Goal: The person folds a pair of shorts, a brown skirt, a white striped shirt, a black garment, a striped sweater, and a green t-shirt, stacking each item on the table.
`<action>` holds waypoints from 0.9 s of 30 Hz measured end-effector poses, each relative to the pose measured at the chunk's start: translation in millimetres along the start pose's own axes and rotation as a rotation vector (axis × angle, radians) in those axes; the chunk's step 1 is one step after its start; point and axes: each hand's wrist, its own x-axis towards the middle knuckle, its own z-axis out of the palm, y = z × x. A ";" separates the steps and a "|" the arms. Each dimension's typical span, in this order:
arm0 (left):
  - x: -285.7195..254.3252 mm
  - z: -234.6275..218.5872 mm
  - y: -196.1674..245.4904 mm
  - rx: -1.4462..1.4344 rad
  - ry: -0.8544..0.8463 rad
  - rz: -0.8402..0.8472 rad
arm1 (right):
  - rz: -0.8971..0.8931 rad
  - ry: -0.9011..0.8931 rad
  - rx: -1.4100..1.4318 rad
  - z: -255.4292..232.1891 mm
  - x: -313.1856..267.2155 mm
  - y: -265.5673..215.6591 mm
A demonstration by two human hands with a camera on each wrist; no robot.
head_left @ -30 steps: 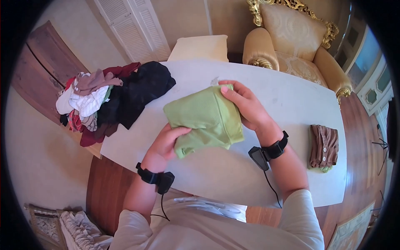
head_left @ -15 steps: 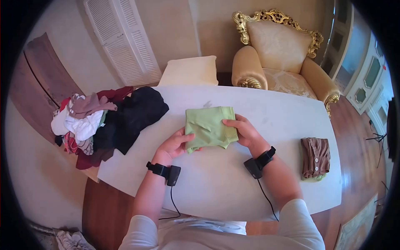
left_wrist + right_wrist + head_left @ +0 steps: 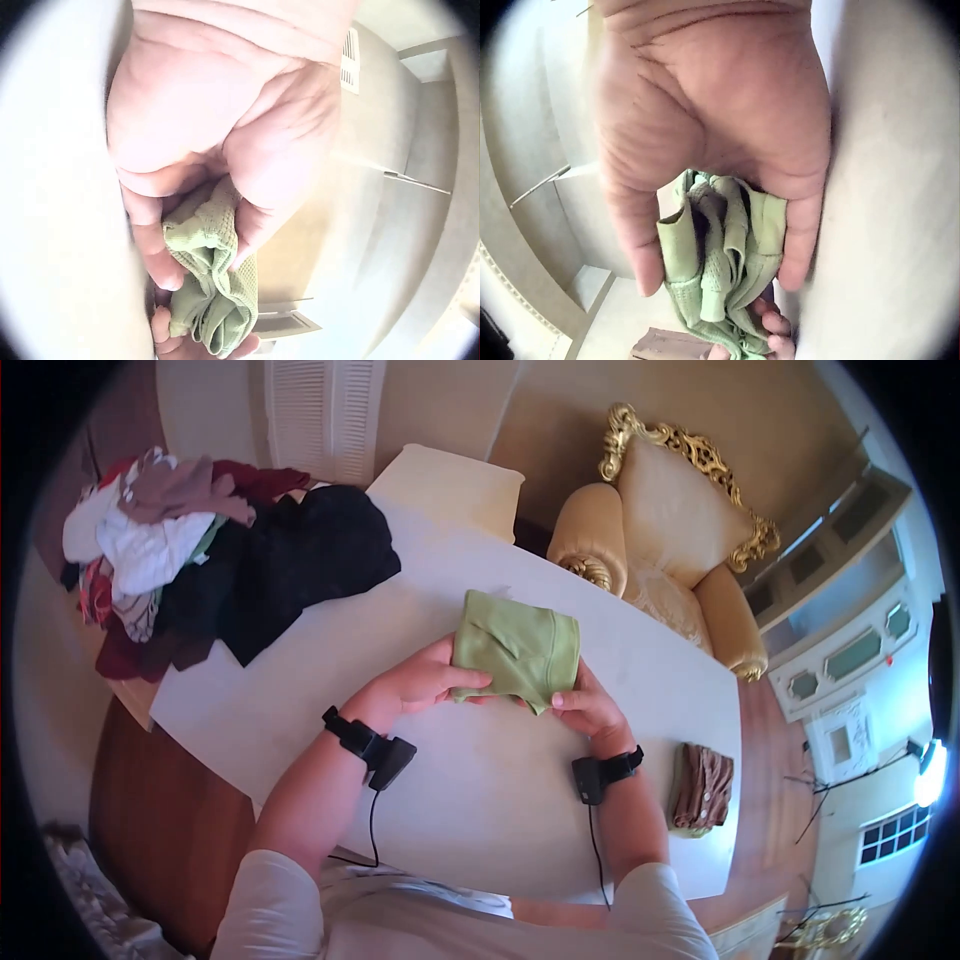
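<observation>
A light green ribbed garment [image 3: 515, 645], folded into a compact bundle, is held between both hands over the middle of the white table. My left hand [image 3: 425, 675] grips its lower left side, thumb on top and fingers beneath. At its lower right corner, my right hand [image 3: 590, 705] holds it with the thumb along the near edge. In the left wrist view, the folded layers of the green garment [image 3: 214, 255] sit between thumb and fingers. The right wrist view shows the green garment's [image 3: 724, 255] several stacked folds between the right thumb and fingers.
A heap of mixed clothes [image 3: 165, 545], with a black garment [image 3: 320, 560] spread beside it, covers the table's left end. A folded brown buttoned garment [image 3: 703, 790] lies on green cloth at the right. Behind the table [image 3: 480, 780] stand a gold armchair [image 3: 680, 510] and a cream-covered stand [image 3: 450, 490].
The green garment has come down from a tilted, raised hold and now lies flatter between the hands. My right hand has slid from its upper edge to the lower right corner. The head view has turned.
</observation>
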 end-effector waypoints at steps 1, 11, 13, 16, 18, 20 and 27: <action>-1.0 3.7 3.9 -0.017 0.001 0.014 | -0.002 0.023 -0.036 -0.8 0.4 2.6; 2.9 -2.6 -0.5 0.144 0.061 0.137 | -0.048 0.153 -0.135 6.5 -10.5 12.9; -3.3 0.7 7.2 0.116 0.009 0.121 | -0.015 0.133 -0.126 4.6 -16.5 13.1; -10.6 -17.4 12.0 0.042 -0.031 0.066 | 0.013 0.067 -0.118 6.3 -22.2 7.1; -11.9 -21.8 11.9 0.056 -0.031 0.094 | 0.034 0.018 -0.135 7.6 -25.3 -6.4; -16.1 -15.9 17.7 0.043 -0.074 0.026 | 0.058 -0.026 -0.161 10.3 -26.5 -18.3; -26.2 41.6 16.0 0.374 -0.218 0.145 | 0.139 -0.039 -0.539 29.2 -28.9 -34.1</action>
